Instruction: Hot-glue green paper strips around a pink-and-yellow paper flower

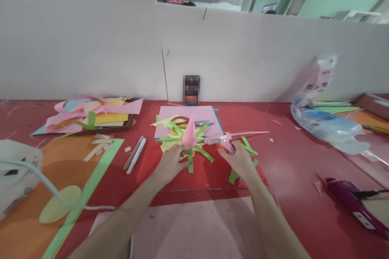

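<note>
A pink paper cone (190, 134) stands upright amid green paper strips (205, 153) that spread out around it. Pale yellow paper (165, 145) shows under the strips. My left hand (174, 162) is at the near left side of the cone's base, thumb and fingers apart, by the strip pointing toward me. In my right hand (238, 160) is a pink glue gun (225, 141), its nozzle pointing left at the cone's base and a clear glue stick (251, 133) out of its back. Loose green strips (234, 176) lie by my right hand. My fingers partly hide the gun's handle.
Behind the cone are scissors (204, 123) on pink paper (165, 115). Two pens (136, 156) lie left. Paper scraps fill a tray (130, 123). A white cable (54, 190) crosses the left side. At right are a plastic bag (331, 125) and a purple device (354, 202). A white partition (91, 48) stands behind.
</note>
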Demonstrator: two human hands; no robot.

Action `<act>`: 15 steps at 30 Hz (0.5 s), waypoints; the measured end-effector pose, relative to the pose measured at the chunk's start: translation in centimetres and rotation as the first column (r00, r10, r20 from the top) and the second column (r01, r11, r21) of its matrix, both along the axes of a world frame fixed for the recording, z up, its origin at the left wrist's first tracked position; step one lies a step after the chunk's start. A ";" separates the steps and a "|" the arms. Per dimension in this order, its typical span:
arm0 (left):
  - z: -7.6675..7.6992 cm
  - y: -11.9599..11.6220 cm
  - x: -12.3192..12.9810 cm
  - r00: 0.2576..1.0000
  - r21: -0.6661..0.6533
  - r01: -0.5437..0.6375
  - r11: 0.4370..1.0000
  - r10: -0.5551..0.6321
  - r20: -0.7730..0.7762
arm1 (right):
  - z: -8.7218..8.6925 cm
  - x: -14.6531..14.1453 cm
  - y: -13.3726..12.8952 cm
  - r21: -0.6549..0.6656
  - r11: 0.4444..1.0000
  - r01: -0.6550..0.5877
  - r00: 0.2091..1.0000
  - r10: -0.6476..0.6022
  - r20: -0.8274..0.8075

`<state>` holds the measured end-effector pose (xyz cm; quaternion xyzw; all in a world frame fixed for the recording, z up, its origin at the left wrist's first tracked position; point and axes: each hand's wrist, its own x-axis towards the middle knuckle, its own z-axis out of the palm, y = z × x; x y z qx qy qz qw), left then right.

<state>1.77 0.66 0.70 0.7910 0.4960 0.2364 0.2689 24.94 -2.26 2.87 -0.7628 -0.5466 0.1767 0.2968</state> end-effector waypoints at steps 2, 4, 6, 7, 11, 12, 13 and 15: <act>0.0 0.0 0.0 1.000 0.009 0.010 1.000 -0.010 -0.015 | 0.0 0.0 0.0 0.007 1.000 -0.004 1.000 0.004 -0.007; 0.0 0.0 -0.1 0.999 0.022 0.024 0.999 -0.023 -0.027 | 0.0 0.0 0.0 0.002 1.000 -0.006 1.000 0.006 -0.013; 0.0 -0.1 -0.2 0.999 0.038 0.031 0.999 -0.030 -0.030 | 0.0 0.0 0.0 -0.006 1.000 -0.005 1.000 0.005 -0.018; 0.0 -0.1 -0.2 0.999 0.046 0.036 0.998 -0.034 -0.033 | 0.0 0.0 0.0 -0.006 1.000 -0.001 1.000 0.001 -0.019; 0.0 -0.2 -0.3 0.997 0.072 0.052 0.996 -0.048 -0.061 | 0.0 0.1 0.0 0.004 1.000 -0.005 0.999 0.005 -0.036; 0.0 -0.3 -0.2 0.997 0.085 0.053 0.995 -0.047 -0.065 | 0.0 0.1 0.1 0.004 1.000 -0.004 0.999 0.004 -0.037; 0.0 -0.4 -0.2 0.997 0.106 0.051 0.993 -0.044 -0.067 | 0.0 0.1 0.1 0.001 1.000 -0.001 0.999 0.001 -0.036; 0.1 -0.6 -0.1 0.997 0.165 0.044 0.985 -0.032 -0.074 | -0.1 0.1 0.1 -0.010 1.000 0.008 1.000 -0.008 -0.023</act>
